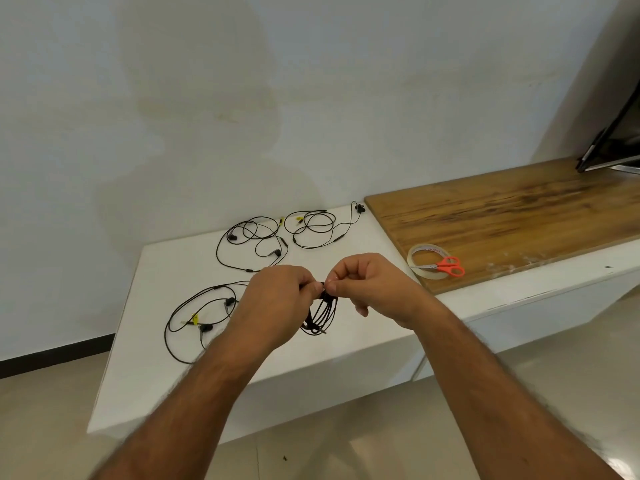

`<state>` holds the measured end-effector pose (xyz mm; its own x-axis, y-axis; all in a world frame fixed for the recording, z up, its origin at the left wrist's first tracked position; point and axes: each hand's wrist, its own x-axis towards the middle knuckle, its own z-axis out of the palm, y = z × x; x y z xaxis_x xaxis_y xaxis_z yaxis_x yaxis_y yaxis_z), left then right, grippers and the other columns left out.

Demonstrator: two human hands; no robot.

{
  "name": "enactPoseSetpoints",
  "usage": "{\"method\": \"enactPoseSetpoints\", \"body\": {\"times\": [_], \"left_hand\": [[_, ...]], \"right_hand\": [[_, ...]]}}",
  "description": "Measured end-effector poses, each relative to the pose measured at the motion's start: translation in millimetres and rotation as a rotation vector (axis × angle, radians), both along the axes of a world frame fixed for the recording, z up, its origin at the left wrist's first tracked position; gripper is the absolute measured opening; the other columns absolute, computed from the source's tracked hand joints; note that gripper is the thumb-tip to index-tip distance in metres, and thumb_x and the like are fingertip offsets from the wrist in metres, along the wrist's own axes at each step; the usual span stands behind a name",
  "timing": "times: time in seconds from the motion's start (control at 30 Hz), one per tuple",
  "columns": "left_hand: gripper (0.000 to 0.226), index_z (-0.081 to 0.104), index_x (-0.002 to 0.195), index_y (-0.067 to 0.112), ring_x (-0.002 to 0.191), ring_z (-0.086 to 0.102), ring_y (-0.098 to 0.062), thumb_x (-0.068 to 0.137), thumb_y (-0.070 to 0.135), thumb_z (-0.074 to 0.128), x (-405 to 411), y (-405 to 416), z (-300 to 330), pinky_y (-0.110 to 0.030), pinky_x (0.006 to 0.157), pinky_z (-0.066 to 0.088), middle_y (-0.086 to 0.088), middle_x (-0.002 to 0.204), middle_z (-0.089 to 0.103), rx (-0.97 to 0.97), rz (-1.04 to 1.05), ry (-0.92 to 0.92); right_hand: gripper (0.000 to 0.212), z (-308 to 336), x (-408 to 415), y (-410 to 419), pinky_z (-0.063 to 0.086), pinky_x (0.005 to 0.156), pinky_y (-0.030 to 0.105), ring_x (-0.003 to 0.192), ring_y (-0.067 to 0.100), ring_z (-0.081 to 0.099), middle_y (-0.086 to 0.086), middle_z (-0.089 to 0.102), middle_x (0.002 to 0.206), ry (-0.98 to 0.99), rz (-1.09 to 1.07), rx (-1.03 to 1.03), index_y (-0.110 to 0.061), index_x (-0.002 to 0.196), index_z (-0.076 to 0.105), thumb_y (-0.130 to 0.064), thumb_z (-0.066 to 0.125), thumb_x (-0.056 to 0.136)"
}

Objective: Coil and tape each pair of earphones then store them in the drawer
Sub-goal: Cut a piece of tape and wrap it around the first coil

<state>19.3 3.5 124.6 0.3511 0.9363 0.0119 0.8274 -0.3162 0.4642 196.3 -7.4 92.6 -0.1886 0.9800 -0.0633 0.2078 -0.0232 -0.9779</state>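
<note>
Step in hand: taping the first coil, as I judge it; the coiled earphones (320, 315) are bunched into a hank and held up over the white worktop (166, 268), pinched at the top.
Left hand (277, 299): fingers curled round the top of the coil, clamped on it.
Right hand (367, 285): thumb and fingertips pinched together at the same spot on the coil (whether a strip of clear tape is between them is too small to tell).
Coil's axis: long and narrow, hanging nearly upright from the hands, its loops pointing down toward the worktop and slightly toward the person; a plug tip seems to show at the bottom end.
Where it is: between the two hands, above the front part of the worktop, not resting on it.
Still loose: three uncoiled pairs, one near left (197, 320), two at the back (252, 242) (318, 225).
Tape roll (427, 261) and orange scissors (448, 265): on the wooden top (519, 209) to the right, touching each other.
Next move calls for: wrapping the binding snug round the pinched neck without letting the loops spring apart, then finding the drawer (none is plainly in view).
</note>
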Motion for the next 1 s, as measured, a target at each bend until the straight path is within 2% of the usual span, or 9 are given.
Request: {"method": "enactPoseSetpoints", "body": {"times": [0.1, 0.27, 0.37, 0.53, 0.63, 0.73, 0.77, 0.87, 1.0], "left_hand": [[0.025, 0.057, 0.073, 0.029, 0.059, 0.05, -0.006, 0.097, 0.035, 0.05, -0.1, 1.1, -0.1, -0.023, 0.051, 0.032, 0.004, 0.066, 0.06, -0.016, -0.007, -0.001], [0.023, 0.057, 0.079, 0.03, 0.065, 0.052, -0.006, 0.099, 0.034, 0.046, -0.7, -1.1, -3.3, -0.023, 0.055, 0.035, 0.004, 0.073, 0.062, -0.046, -0.059, 0.011], [0.023, 0.057, 0.081, 0.029, 0.062, 0.049, -0.004, 0.1, 0.032, 0.044, 1.3, -3.1, -4.4, -0.022, 0.054, 0.032, 0.007, 0.068, 0.057, -0.051, -0.097, 0.024], [0.023, 0.054, 0.081, 0.029, 0.068, 0.051, -0.005, 0.101, 0.031, 0.042, 2.9, -3.4, -6.4, -0.022, 0.059, 0.035, 0.007, 0.074, 0.057, -0.054, -0.148, 0.029], [0.022, 0.055, 0.081, 0.03, 0.073, 0.051, -0.006, 0.1, 0.031, 0.043, 3.5, -4.1, -8.0, -0.023, 0.062, 0.036, 0.008, 0.079, 0.058, -0.049, -0.176, 0.021], [0.021, 0.055, 0.083, 0.027, 0.072, 0.049, -0.005, 0.1, 0.029, 0.043, 3.9, -4.9, -8.9, -0.018, 0.06, 0.034, 0.011, 0.077, 0.054, -0.017, -0.223, 0.007], [0.022, 0.057, 0.085, 0.025, 0.072, 0.049, -0.006, 0.1, 0.029, 0.043, 3.8, -4.8, -9.8, -0.019, 0.061, 0.035, 0.01, 0.078, 0.054, -0.001, -0.238, 0.006], [0.025, 0.064, 0.093, 0.019, 0.078, 0.05, -0.012, 0.101, 0.03, 0.042, 4.9, -2.3, -13.8, -0.029, 0.071, 0.042, 0.007, 0.082, 0.055, 0.09, -0.267, 0.031], [0.027, 0.064, 0.09, 0.021, 0.08, 0.048, -0.018, 0.101, 0.031, 0.042, 7.5, 3.7, -25.1, -0.036, 0.071, 0.042, 0.009, 0.078, 0.054, 0.295, -0.292, 0.109]], "right_hand": [[0.009, 0.2, -0.9, -0.6, 0.037, 0.046, 0.024, 0.05, 0.014, 0.041, 0.003, 0.06, 0.064, 0.022, -0.009, 0.0, -0.012, 0.08, 0.069, -0.008, 0.067, 0.088], [0.011, 2.6, 1.6, -1.5, 0.039, 0.047, 0.026, 0.044, 0.009, 0.038, -0.005, 0.049, 0.051, 0.076, -0.06, -0.025, -0.009, 0.08, 0.066, -0.004, 0.063, 0.089], [0.011, 1.9, 2.2, -1.3, 0.039, 0.047, 0.025, 0.044, 0.01, 0.037, -0.006, 0.047, 0.049, 0.09, -0.074, -0.034, -0.009, 0.079, 0.066, -0.004, 0.064, 0.088], [0.008, -0.6, 3.6, 0.0, 0.039, 0.047, 0.023, 0.047, 0.009, 0.04, -0.004, 0.051, 0.051, 0.088, -0.117, -0.052, -0.01, 0.079, 0.069, -0.006, 0.068, 0.086], [0.007, -1.7, 4.8, 0.9, 0.045, 0.055, 0.025, 0.059, 0.008, 0.053, -0.004, 0.063, 0.063, 0.055, -0.112, -0.072, -0.012, 0.079, 0.071, -0.007, 0.069, 0.084], [0.007, -2.5, 6.6, 0.4, 0.054, 0.073, 0.034, 0.073, 0.014, 0.065, 0.006, 0.071, 0.08, 0.081, -0.082, -0.114, -0.011, 0.08, 0.07, -0.007, 0.067, 0.085], [0.008, -1.8, 6.9, -0.2, 0.055, 0.075, 0.034, 0.072, 0.016, 0.067, 0.009, 0.071, 0.079, 0.106, -0.07, -0.134, -0.01, 0.079, 0.07, -0.007, 0.066, 0.086], [0.014, -0.5, 7.2, -1.7, 0.054, 0.066, 0.027, 0.065, 0.019, 0.067, 0.013, 0.07, 0.074, 0.159, -0.051, -0.197, -0.01, 0.075, 0.069, -0.008, 0.064, 0.088], [0.011, -1.5, 9.3, 0.2, 0.054, 0.085, 0.042, 0.068, 0.019, 0.066, 0.009, 0.069, 0.073, 0.131, -0.058, -0.269, -0.01, 0.077, 0.071, -0.015, 0.065, 0.086]]}}
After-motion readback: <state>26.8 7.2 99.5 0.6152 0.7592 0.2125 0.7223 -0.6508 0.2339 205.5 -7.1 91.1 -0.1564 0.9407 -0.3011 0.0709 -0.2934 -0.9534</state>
